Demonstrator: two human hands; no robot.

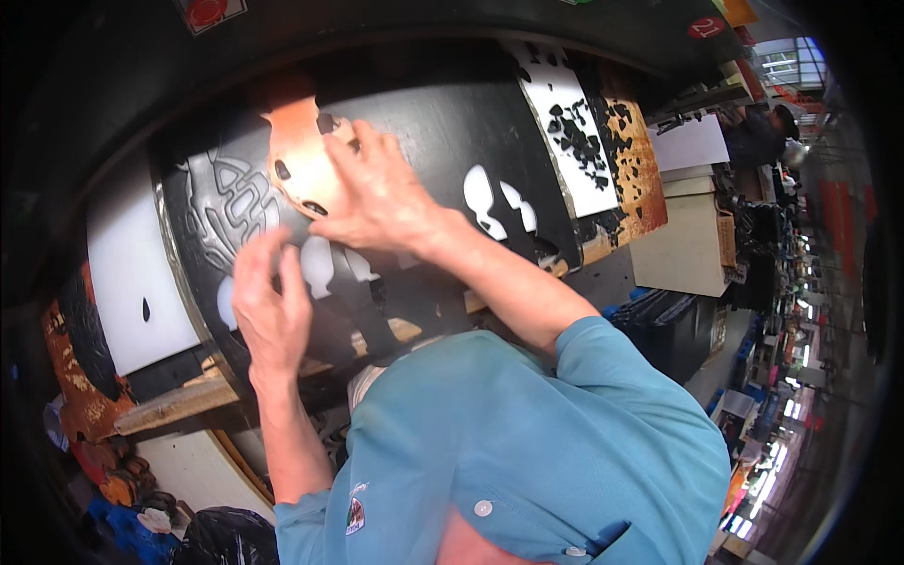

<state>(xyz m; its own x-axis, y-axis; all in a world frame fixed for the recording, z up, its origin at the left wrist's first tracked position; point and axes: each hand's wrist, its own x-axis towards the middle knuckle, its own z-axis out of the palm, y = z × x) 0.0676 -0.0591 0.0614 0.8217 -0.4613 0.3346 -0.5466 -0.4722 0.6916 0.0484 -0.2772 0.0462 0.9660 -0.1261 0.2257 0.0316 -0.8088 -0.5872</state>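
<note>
A flat orange-tan cutting die point(297, 155) with a curved outline and dark oval holes is at the far middle of a black sheet point(443, 122). My right hand point(381, 193) grips its right side, fingers at the far end and thumb by the lower edge. Nearer and to the left, my left hand point(271, 297) is slightly blurred, with thumb and forefinger apart and nothing seen between them. Curved cut outlines point(231, 198) mark the sheet left of the die. White shaped openings point(480, 193) show to the right, and others lie partly behind my hands.
A white board point(141, 282) lies at the left, above a wooden beam point(179, 405). Small black pieces point(577, 141) are scattered on another white board at the right. A dark machine part point(377, 24) overhangs the far side. Another person point(767, 132) is at the far right.
</note>
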